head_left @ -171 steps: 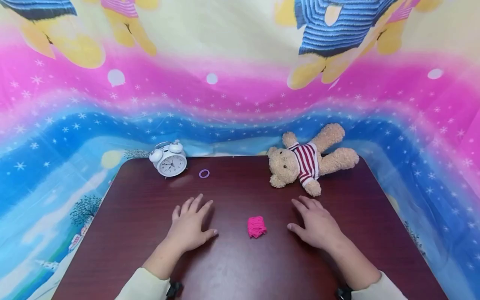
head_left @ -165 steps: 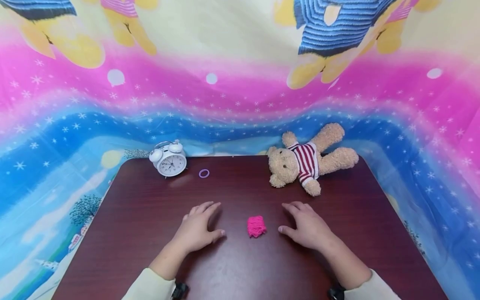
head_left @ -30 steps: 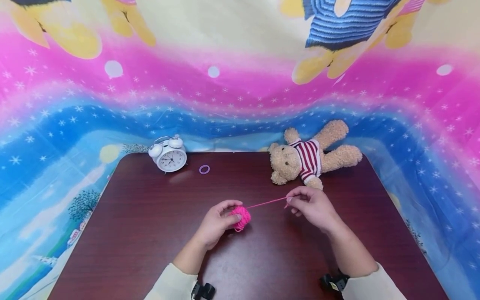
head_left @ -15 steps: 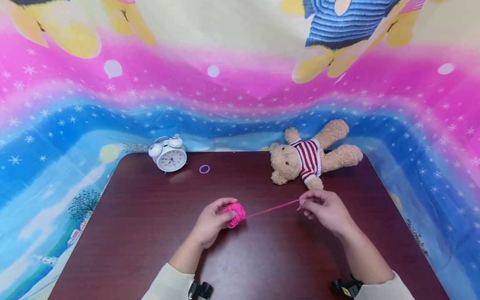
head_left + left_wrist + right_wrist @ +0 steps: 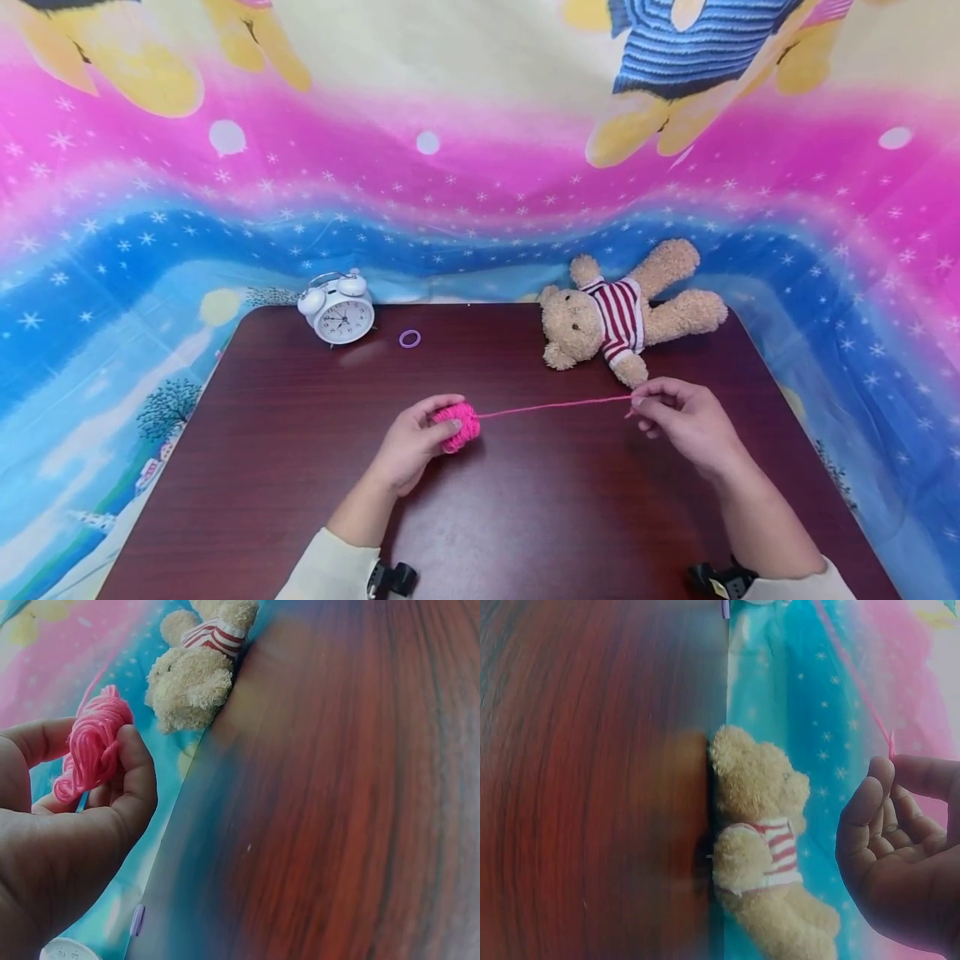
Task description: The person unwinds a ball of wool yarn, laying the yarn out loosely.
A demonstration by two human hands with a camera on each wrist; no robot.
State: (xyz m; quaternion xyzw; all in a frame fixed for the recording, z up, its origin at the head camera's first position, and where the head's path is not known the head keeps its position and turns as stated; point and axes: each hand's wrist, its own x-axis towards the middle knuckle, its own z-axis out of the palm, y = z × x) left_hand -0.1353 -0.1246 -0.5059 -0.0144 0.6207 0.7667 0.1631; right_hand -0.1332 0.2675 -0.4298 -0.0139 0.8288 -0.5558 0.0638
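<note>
A small bundle of pink yarn is held above the table between the thumb and fingers of my left hand. In the left wrist view the wound yarn shows its loops between the fingertips. One strand runs nearly straight and level from the bundle to the right. My right hand pinches the strand's end between thumb and index finger, with a short tail sticking out. The right wrist view shows that strand rising from the pinch of the right hand.
On the dark wooden table, a white alarm clock stands at the back left, with a purple ring beside it. A teddy bear in a striped shirt lies at the back right, just beyond my right hand. A printed cloth hangs behind.
Earlier the bundle lay on the table between two open hands. Over the last second my right hand has drawn the strand rightward, my left has shifted slightly left, and the strand has lengthened.
</note>
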